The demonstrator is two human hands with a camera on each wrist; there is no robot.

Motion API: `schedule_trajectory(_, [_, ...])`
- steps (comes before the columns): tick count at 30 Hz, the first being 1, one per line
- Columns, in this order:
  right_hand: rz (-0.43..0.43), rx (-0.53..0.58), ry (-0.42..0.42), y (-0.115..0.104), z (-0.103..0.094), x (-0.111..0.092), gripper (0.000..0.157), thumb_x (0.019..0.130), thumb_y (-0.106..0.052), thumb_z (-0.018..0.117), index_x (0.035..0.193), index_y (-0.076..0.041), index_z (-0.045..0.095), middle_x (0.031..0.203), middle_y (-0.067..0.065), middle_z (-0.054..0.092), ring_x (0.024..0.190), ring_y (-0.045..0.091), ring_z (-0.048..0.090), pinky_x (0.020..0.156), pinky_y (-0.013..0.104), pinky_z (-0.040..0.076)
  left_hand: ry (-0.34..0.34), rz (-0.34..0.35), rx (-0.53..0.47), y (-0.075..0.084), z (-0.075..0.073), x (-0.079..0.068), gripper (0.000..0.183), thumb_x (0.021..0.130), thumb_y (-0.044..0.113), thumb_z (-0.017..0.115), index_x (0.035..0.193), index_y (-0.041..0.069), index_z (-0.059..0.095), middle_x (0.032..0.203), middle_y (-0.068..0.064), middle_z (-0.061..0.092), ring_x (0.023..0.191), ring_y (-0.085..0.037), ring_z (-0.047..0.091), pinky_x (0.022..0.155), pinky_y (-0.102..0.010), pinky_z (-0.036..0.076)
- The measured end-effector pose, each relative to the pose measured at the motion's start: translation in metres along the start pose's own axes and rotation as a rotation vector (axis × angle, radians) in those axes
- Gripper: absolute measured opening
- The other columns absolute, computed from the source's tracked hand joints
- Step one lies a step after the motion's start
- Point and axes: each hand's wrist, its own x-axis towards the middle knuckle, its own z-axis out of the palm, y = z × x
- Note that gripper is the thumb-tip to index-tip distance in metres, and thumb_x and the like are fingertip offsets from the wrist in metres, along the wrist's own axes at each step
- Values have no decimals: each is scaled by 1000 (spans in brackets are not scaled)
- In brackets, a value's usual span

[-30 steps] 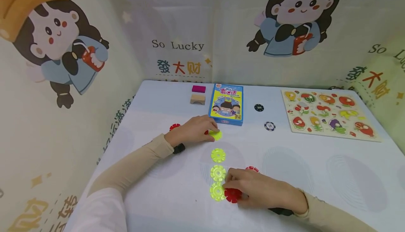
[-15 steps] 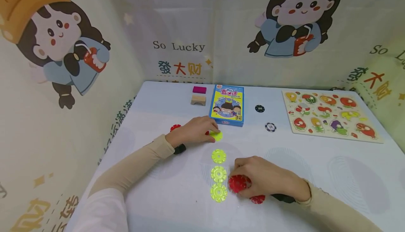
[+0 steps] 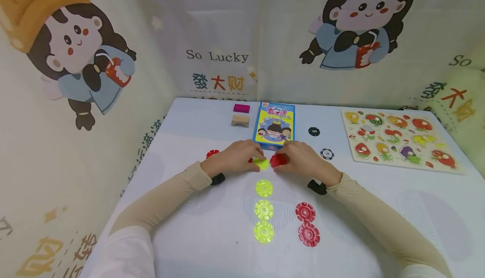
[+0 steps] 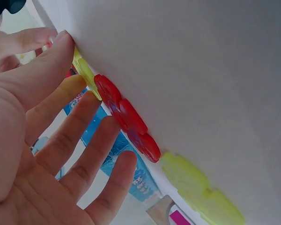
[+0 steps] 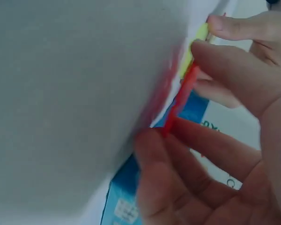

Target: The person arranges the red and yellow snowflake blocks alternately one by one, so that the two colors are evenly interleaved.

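My left hand point(image 3: 238, 156) pinches a yellow-green snowflake disc point(image 3: 261, 164) between thumb and finger, just in front of the card box. In the left wrist view, a red disc point(image 4: 122, 112) and another yellow-green disc point(image 4: 196, 187) line up beyond it, lying on the table. My right hand point(image 3: 307, 160) pinches a red snowflake disc point(image 3: 278, 160) by its edge, tilted off the table in the right wrist view and right beside the yellow-green one. Three yellow-green discs point(image 3: 264, 209) form a column nearer me, with two red discs point(image 3: 305, 213) to their right.
A blue and yellow card box point(image 3: 275, 122) lies behind the hands. Left of it are a wooden arch block point(image 3: 240, 120) and a magenta block point(image 3: 241, 108). A black chip point(image 3: 314, 131), a white-rimmed chip point(image 3: 327, 154) and a fruit puzzle board point(image 3: 401, 139) lie to the right.
My right hand has lifted a red disc from beside the near yellow-green column and carried it away from me to the disc at my left hand. The left hand keeps its place.
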Motion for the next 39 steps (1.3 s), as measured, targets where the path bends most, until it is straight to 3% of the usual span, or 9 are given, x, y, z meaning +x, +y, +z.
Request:
schedule_trajectory(4, [28, -8, -37, -1, 4, 0, 46, 69, -43, 82, 104, -13, 73, 87, 1, 64, 77, 12, 52, 61, 21, 45, -6, 9, -4, 3, 0, 2, 45, 79, 42, 74, 121, 27, 66, 117, 6, 62, 108, -11, 52, 87, -30, 48])
schedule_trajectory(13, [29, -43, -7, -5, 10, -1, 48, 69, -44, 82, 103, -12, 75, 79, 2, 58, 70, 13, 47, 56, 23, 39, 11, 10, -1, -3, 1, 4, 44, 78, 43, 74, 118, 28, 68, 116, 7, 63, 107, -10, 53, 89, -31, 48])
schedule_trajectory(24, [32, -53, -31, -7, 12, -4, 52, 72, -43, 79, 113, -12, 71, 89, 5, 57, 71, 13, 48, 56, 21, 40, -5, -3, -16, -3, 0, 5, 44, 77, 43, 75, 118, 28, 68, 116, 8, 64, 106, -10, 54, 88, -31, 49])
schedule_trajectory(32, [82, -12, -44, -9, 10, -13, 58, 71, -47, 79, 118, -15, 67, 94, 2, 57, 75, 11, 50, 59, 19, 43, -23, -1, 0, -1, 0, 4, 48, 78, 45, 74, 122, 28, 65, 117, 8, 62, 104, -9, 52, 87, -30, 48])
schedule_trajectory(35, [17, -19, -28, -20, 11, -25, 56, 70, -46, 80, 116, -17, 68, 96, 0, 59, 77, 9, 51, 62, 18, 46, -15, 9, 10, 0, 1, 4, 50, 78, 46, 74, 123, 28, 64, 116, 8, 62, 104, -9, 52, 88, -31, 48])
schedule_trajectory(39, [-142, -33, -74, -47, 12, -46, 50, 72, -49, 77, 114, -22, 69, 100, -4, 60, 83, 5, 52, 69, 19, 49, 10, 41, 21, 3, 2, 7, 49, 78, 47, 72, 123, 28, 64, 117, 9, 61, 107, -10, 52, 92, -33, 48])
